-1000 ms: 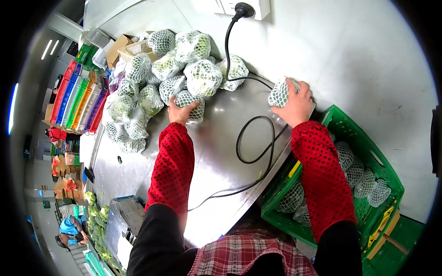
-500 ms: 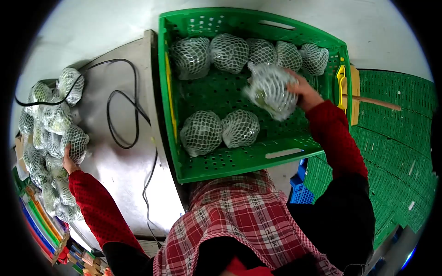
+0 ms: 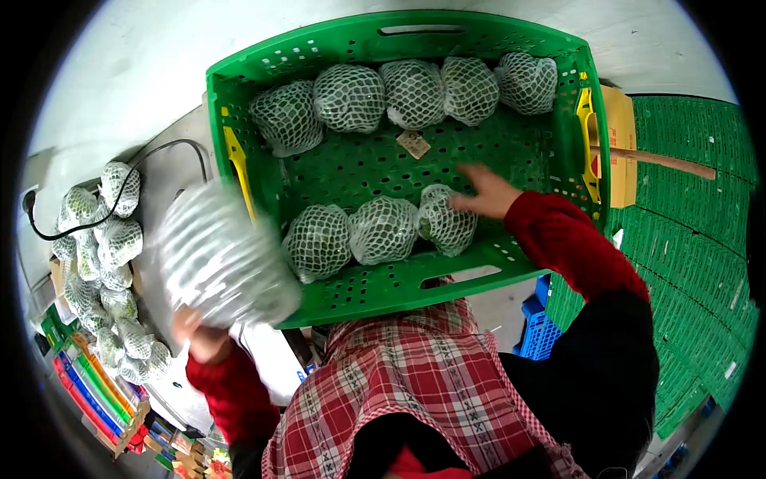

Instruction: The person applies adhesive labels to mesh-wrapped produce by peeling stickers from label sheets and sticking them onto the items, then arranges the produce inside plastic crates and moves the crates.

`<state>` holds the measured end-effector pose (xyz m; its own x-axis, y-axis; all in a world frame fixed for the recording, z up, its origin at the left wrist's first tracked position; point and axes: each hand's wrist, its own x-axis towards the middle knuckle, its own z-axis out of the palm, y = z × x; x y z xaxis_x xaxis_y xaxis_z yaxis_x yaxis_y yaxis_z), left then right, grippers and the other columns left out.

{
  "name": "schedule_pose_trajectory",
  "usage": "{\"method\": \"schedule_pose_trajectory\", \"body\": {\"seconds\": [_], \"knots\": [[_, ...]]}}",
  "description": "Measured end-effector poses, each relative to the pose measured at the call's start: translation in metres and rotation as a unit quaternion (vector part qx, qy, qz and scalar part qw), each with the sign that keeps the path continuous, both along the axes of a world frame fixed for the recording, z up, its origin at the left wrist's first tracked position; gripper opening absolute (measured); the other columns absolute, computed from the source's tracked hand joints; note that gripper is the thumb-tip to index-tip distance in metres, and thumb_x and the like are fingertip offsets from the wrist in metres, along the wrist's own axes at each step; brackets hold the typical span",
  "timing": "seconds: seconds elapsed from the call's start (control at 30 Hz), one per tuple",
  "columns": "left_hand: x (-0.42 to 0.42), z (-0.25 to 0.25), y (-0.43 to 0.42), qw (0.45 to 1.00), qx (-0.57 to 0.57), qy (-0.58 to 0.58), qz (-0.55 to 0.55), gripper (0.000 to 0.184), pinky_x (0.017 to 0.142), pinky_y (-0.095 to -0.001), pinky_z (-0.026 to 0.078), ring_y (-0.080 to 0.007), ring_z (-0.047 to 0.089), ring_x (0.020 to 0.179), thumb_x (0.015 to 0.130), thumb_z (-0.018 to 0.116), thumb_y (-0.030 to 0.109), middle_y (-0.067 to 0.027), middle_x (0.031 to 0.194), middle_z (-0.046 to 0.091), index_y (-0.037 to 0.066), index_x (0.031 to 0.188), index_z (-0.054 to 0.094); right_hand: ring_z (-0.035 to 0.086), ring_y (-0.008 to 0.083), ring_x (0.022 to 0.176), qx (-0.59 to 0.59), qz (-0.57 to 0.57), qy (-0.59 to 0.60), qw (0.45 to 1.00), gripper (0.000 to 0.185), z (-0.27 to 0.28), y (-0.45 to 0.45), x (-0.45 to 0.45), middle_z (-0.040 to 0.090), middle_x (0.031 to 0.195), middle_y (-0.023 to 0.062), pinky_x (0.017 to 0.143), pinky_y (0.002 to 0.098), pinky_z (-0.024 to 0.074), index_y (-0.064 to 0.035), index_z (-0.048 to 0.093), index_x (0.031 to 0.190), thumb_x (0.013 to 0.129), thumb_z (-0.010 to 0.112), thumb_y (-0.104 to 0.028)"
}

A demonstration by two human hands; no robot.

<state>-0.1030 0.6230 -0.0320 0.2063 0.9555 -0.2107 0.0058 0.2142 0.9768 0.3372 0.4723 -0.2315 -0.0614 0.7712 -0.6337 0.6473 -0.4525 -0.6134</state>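
My left hand (image 3: 201, 335) grips a round fruit or vegetable in white foam netting and clear plastic (image 3: 227, 259), smeared by motion, at the left rim of the green crate (image 3: 351, 307). Inside the crate, my right hand (image 3: 491, 191) has its fingers spread beside a netted piece (image 3: 447, 220), the rightmost of three in the near row; whether the fingertips touch it I cannot tell. Several more netted pieces (image 3: 349, 97) line the far wall. Green shows through their netting. A small brown tag (image 3: 413, 144) lies on the crate floor.
Several netted pieces (image 3: 120, 242) are heaped at the left on a metal table, with a black cable (image 3: 171, 144) running over it. Stacked green crates (image 3: 686, 239) and a cardboard box (image 3: 618, 148) stand at the right. A blue crate (image 3: 539, 331) is below.
My right hand has set its netted piece into the near row and let go. My left hand has lifted another from the heap toward the crate. The crate appears shifted left in view.
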Motion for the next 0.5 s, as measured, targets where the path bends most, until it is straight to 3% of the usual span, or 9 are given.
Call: {"method": "schedule_pose_trajectory", "body": {"seconds": [0.07,0.13,0.17,0.2,0.27,0.3,0.37,0.43,0.5], "knots": [[0.105,-0.041,0.007,0.985,-0.084,-0.038,-0.149,0.086,0.096,-0.0436,0.051,-0.0271,0.06,0.111,0.073,0.077,0.004,-0.0194,0.131,0.054,-0.004,0.145,0.03,0.047,0.0284,0.131,0.01,-0.315,0.36,0.878,0.087,0.056,0.027,0.001,0.044,0.145,0.0202,0.109,0.0394,0.0388,0.0,0.035,0.146,0.085,0.065,-0.054],[0.239,-0.056,-0.026,0.972,-0.032,-0.005,-0.232,0.097,0.101,-0.0422,0.046,-0.0291,0.056,0.117,0.069,0.086,0.022,-0.0174,0.131,0.052,-0.004,0.143,0.029,0.05,0.0268,0.129,0.076,-0.328,0.448,0.829,0.082,0.071,0.021,0.024,0.046,0.144,0.0185,0.107,0.0384,0.0407,-0.0004,0.037,0.145,0.086,0.066,-0.049],[0.268,-0.09,-0.036,0.902,0.159,0.228,-0.33,0.1,0.103,-0.0443,0.043,-0.0329,0.054,0.119,0.067,0.086,0.034,-0.0207,0.13,0.051,-0.006,0.141,0.032,0.052,0.0252,0.126,0.146,-0.335,0.53,0.765,0.076,0.071,0.014,0.038,0.048,0.142,0.0168,0.105,0.0374,0.0427,-0.0009,0.038,0.144,0.087,0.066,-0.043],[0.292,-0.095,-0.042,0.902,0.108,0.16,-0.385,0.104,0.105,-0.0465,0.04,-0.0385,0.052,0.121,0.064,0.084,0.045,-0.0262,0.132,0.049,-0.007,0.139,0.035,0.056,0.0261,0.122,0.133,-0.309,0.419,0.844,0.063,0.054,0.006,0.064,0.055,0.136,0.0158,0.104,0.0386,0.0442,-0.0008,0.042,0.141,0.091,0.061,-0.035],[0.3,-0.15,-0.056,0.734,0.345,0.351,-0.467,0.098,0.103,-0.0484,0.04,-0.0373,0.044,0.13,0.071,0.072,0.057,-0.021,0.141,0.046,0.0,0.142,0.038,0.06,0.025,0.115,0.05,-0.392,0.435,0.809,0.056,0.032,-0.021,0.091,0.059,0.129,0.0147,0.1,0.0385,0.0469,-0.0017,0.048,0.137,0.091,0.061,-0.031],[0.293,-0.175,-0.062,0.739,0.343,0.346,-0.466,0.098,0.103,-0.0484,0.04,-0.0373,0.044,0.13,0.071,0.072,0.057,-0.021,0.141,0.046,0.0,0.142,0.038,0.064,0.024,0.108,-0.03,-0.471,0.45,0.758,0.049,0.017,-0.033,0.1,0.064,0.123,0.0135,0.096,0.0385,0.0497,-0.0025,0.053,0.133,0.092,0.062,-0.027],[0.273,-0.205,-0.068,0.666,0.14,0.393,-0.618,0.084,0.103,-0.0493,0.04,-0.0357,0.042,0.132,0.078,0.065,0.057,-0.0156,0.144,0.045,0.009,0.143,0.042,0.064,0.024,0.109,-0.079,-0.433,0.461,0.77,0.044,-0.038,-0.057,0.11,0.064,0.124,0.0126,0.097,0.038,0.0497,-0.002,0.057,0.128,0.093,0.06,-0.027],[0.264,-0.199,-0.061,0.67,0.164,0.385,-0.613,0.077,0.105,-0.0476,0.04,-0.0367,0.042,0.132,0.082,0.062,0.055,-0.0158,0.146,0.044,0.011,0.143,0.044,0.062,0.0233,0.11,-0.22,-0.469,0.393,0.76,0.044,-0.081,-0.057,0.084,0.066,0.119,0.0117,0.096,0.0362,0.048,-0.0012,0.063,0.123,0.094,0.059,-0.034],[0.263,-0.199,-0.062,0.672,0.191,0.38,-0.606,0.071,0.107,-0.046,0.039,-0.0376,0.042,0.132,0.086,0.06,0.054,-0.016,0.148,0.042,0.012,0.142,0.045,0.063,0.023,0.109,-0.217,-0.468,0.317,0.796,0.043,-0.1,-0.038,0.08,0.068,0.116,0.0116,0.096,0.036,0.0478,-0.001,0.066,0.118,0.093,0.06,-0.036]]}}
